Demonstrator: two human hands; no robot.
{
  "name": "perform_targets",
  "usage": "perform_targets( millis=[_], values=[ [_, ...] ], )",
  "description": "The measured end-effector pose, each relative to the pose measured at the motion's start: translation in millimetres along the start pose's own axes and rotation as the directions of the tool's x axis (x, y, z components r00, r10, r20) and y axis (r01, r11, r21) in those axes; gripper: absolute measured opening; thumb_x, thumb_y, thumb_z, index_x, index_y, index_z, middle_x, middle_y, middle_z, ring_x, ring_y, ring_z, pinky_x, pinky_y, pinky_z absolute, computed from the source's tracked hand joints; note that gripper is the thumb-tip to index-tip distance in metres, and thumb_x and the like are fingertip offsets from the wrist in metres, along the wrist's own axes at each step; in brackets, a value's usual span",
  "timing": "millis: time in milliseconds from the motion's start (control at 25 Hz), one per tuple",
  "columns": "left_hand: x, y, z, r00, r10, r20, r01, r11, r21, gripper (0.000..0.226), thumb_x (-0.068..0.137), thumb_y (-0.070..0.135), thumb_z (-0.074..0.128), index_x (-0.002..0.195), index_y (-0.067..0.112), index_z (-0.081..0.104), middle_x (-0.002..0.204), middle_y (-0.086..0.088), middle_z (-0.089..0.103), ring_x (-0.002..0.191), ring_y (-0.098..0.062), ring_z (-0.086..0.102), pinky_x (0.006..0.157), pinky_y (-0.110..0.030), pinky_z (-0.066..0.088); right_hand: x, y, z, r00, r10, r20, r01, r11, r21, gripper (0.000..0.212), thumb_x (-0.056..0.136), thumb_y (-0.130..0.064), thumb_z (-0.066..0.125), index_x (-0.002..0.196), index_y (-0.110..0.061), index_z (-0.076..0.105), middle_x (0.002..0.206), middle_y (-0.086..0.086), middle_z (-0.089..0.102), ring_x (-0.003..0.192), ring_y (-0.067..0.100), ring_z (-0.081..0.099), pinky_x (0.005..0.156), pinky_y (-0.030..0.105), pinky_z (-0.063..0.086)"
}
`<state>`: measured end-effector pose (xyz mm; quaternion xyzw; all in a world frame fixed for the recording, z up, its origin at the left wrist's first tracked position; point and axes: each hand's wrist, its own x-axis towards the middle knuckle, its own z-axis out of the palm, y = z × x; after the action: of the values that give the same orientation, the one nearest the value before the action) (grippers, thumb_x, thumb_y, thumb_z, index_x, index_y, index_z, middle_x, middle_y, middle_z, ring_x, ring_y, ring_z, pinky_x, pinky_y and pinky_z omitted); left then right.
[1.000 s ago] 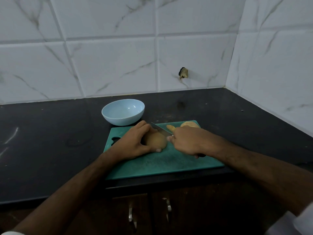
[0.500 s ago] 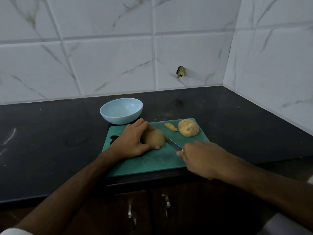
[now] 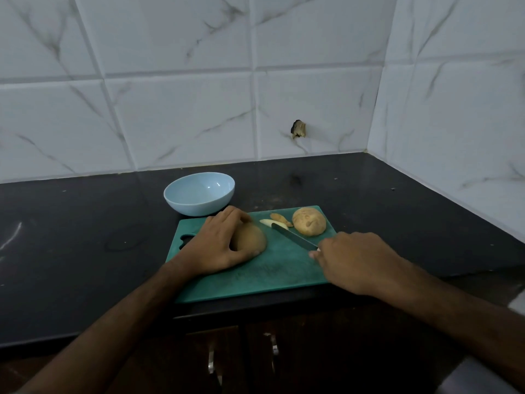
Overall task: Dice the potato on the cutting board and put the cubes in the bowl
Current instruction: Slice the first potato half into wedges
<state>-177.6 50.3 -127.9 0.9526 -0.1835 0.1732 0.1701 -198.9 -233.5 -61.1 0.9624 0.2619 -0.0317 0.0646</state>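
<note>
We see left hand [image 3: 220, 245] curled over potato half [image 3: 251, 237] on green cutting board [image 3: 272, 277], fingers gripping it. Right hand [image 3: 356, 261] wraps fingers round knife [image 3: 294, 238], blade tip by pale slice [image 3: 270, 222]. Second half [image 3: 309, 221] at board's far right. Blue bowl [image 3: 199, 196] on table [image 3: 71, 251] behind board.

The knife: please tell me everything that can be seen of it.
The knife has a narrow, dull grey blade, seemingly metal. It lies low over the green cutting board, tip pointing toward a pale potato slice. Its handle is hidden inside the right hand, which grips it. Whether the blade touches the board is unclear.
</note>
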Motion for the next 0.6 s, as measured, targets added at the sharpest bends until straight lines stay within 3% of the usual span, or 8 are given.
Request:
perform_targets(
  millis=[200,400,520,600],
  values=[
    [-1.4,0.4,-0.2,0.999,-0.027,-0.028,0.025,0.996,-0.08,0.057,0.076,0.071,0.065,0.112,0.029,0.052,0.11,0.014,0.047,0.101,-0.006,0.051,0.089,-0.033,0.048,17.8,-6.9,-9.4,0.998,0.03,0.063,-0.047,0.959,0.281,0.043,0.107,-0.053,0.029,0.09,-0.023,0.054,0.069,-0.001,0.063,0.046,0.01,0.058,0.056,0.029,0.043],
    [-1.4,-0.3,-1.2,0.997,-0.054,-0.046,0.048,0.992,-0.117,0.062,0.071,0.074,0.069,0.113,0.03,0.057,0.106,0.017,0.045,0.098,-0.004,0.053,0.084,-0.034,0.051,40.2,-30.1,-18.9,0.996,-0.021,0.089,-0.003,0.964,0.267,0.047,0.107,-0.051,0.032,0.11,-0.011,0.058,0.077,0.004,0.064,0.035,0.008,0.054,0.047,0.025,0.045],
    [-0.5,-0.9,-1.8,0.997,-0.052,-0.056,0.046,0.994,-0.103,0.064,0.068,0.076,0.07,0.111,0.03,0.059,0.104,0.019,0.048,0.096,-0.003,0.054,0.081,-0.035,0.051,45.7,-31.8,-27.4,0.993,-0.043,0.112,0.017,0.974,0.224,0.045,0.108,-0.046,0.035,0.103,-0.007,0.057,0.079,0.008,0.063,0.037,0.012,0.056,0.043,0.024,0.045],
    [-0.1,-2.4,-4.1,0.997,-0.045,-0.058,0.041,0.997,-0.07,0.066,0.066,0.078,0.07,0.111,0.03,0.062,0.103,0.021,0.052,0.096,-0.002,0.055,0.082,-0.034,0.05,46.9,-32.0,-30.9,0.992,-0.068,0.11,0.041,0.972,0.232,0.044,0.109,-0.042,0.037,0.088,-0.007,0.054,0.074,0.008,0.059,0.039,0.015,0.057,0.043,0.026,0.048]
  ],
)
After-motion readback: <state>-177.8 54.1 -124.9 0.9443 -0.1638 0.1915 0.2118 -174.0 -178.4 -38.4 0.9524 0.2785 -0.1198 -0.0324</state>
